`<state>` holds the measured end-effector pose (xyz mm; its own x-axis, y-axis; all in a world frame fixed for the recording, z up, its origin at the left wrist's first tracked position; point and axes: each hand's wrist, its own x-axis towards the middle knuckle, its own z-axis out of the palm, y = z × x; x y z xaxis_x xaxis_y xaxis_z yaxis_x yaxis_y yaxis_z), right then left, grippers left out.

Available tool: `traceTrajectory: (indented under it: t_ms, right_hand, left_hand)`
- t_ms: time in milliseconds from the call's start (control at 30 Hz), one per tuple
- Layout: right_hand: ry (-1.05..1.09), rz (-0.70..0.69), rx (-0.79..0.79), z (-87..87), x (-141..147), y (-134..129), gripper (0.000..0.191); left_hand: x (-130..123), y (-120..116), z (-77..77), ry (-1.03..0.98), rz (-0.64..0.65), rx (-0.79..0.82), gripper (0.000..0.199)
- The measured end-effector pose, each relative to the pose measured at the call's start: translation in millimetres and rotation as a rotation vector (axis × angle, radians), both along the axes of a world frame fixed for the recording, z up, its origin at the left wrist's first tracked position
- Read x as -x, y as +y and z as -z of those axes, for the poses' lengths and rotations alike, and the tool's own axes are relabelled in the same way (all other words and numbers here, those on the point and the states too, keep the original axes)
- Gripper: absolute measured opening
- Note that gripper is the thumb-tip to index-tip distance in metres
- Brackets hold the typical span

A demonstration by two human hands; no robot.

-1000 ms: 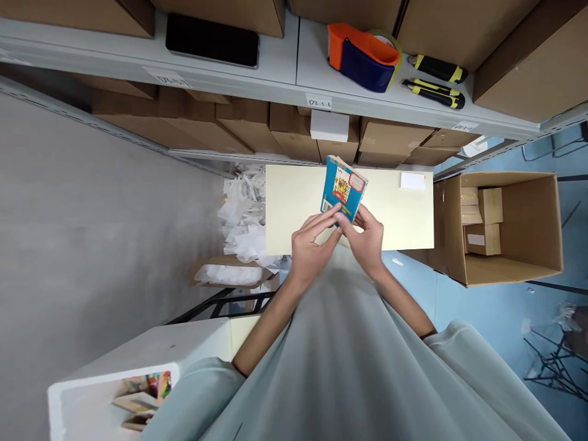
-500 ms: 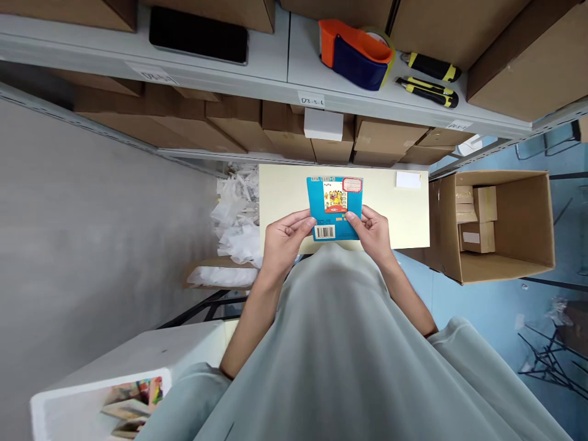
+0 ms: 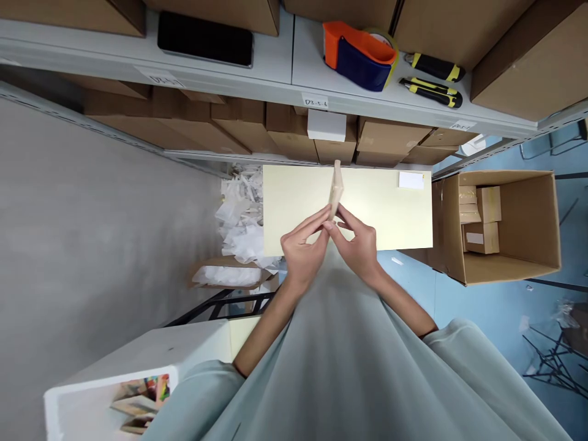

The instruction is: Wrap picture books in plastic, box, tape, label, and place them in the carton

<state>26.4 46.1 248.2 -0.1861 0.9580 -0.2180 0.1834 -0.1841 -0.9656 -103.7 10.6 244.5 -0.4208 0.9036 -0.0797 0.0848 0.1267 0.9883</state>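
A small book (image 3: 337, 187) is turned edge-on above the pale tabletop (image 3: 294, 208), so its cream side shows and its covers are hidden. My left hand (image 3: 305, 248) pinches its lower end from the left side. From the right, my right hand (image 3: 356, 245) grips the same end, the thumbs and fingertips of both hands nearly meeting. On the table to the right lies a small white label pad (image 3: 411, 180), apart from my hands.
Above the table, a shelf (image 3: 275, 73) carries a phone (image 3: 205, 40), a tape dispenser (image 3: 358, 58) and two utility knives (image 3: 434, 79). An open carton (image 3: 528, 220) with small boxes stands right. Crumpled white packing material (image 3: 243, 226) lies left; a white bin (image 3: 110, 392) sits lower left.
The book has turned from showing its blue back cover with a barcode to standing edge-on. My hands have come closer together at its lower end.
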Motion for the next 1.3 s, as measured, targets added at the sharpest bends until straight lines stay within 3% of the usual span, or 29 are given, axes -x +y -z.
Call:
traceTrajectory:
  t_ms: [133, 300, 433, 567, 667, 800, 967, 1133, 1233, 1300]
  right_hand:
    - [0.124, 0.066, 0.049, 7.9, -1, 9, 0.053]
    - [0.265, -0.046, 0.184, 13.0, -24, 26, 0.065]
    - [0.296, -0.106, 0.224, 14.4, -35, 30, 0.062]
    - [0.313, -0.08, 0.175, 23.0, -37, 32, 0.06]
    - [0.261, -0.07, 0.064, 23.1, -38, 35, 0.049]
    - [0.219, -0.163, -0.152, 14.2, -41, 39, 0.029]
    - [0.204, -0.217, -0.286, 11.9, -44, 40, 0.021]
    - [0.164, -0.132, -0.234, 21.1, -45, 36, 0.025]
    - [0.143, -0.042, -0.14, 24.9, -43, 35, 0.04]
    - [0.121, -0.044, -0.111, 24.6, -43, 36, 0.035]
  left_hand:
    - [6, 2, 3.0, -0.066, 0.16, -0.005, 0.04]
    - [42, 19, 18.3, -0.101, 0.042, 0.038, 0.057]
    - [64, 28, 33.6, -0.245, 0.159, 0.148, 0.064]
    - [69, 28, 43.7, -0.146, 0.2, 0.094, 0.057]
    - [70, 27, 40.8, -0.034, 0.235, 0.001, 0.044]
    - [75, 28, 28.2, 0.057, 0.285, -0.152, 0.019]
    - [77, 27, 20.5, 0.084, 0.283, -0.233, 0.02]
    - [76, 18, 23.9, 0.018, 0.194, -0.114, 0.038]
    - [77, 14, 23.4, 0.029, 0.223, -0.065, 0.039]
    - [79, 13, 21.7, 0.037, 0.264, -0.031, 0.039]
